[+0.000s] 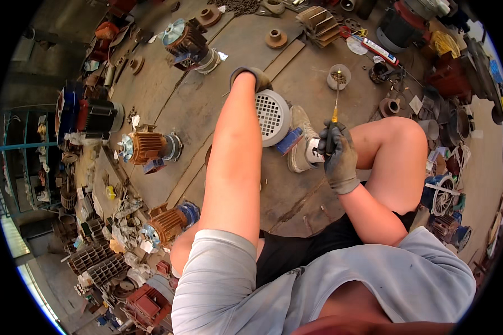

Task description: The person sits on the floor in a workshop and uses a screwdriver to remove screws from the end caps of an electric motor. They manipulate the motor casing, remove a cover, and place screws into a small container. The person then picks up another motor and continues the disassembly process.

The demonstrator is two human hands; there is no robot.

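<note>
My right hand, in a dark-palmed work glove, is closed round the handle of a screwdriver with a yellow and black grip. Its long shaft points away from me, and the tip is over a small whitish cup of little metal pieces, likely screws. My left hand, also gloved, is at the far edge of a round grey fan cover with a square-holed grille. My forearm hides most of that hand, so its fingers do not show. A blue box-shaped part sits beside the cover, near my shoe.
Brown-bodied electric motors stand on the floor to the left, another motor farther off. A sealant tube, a finned rotor-like part and a flanged hub lie at the far side. Metal parts crowd both sides.
</note>
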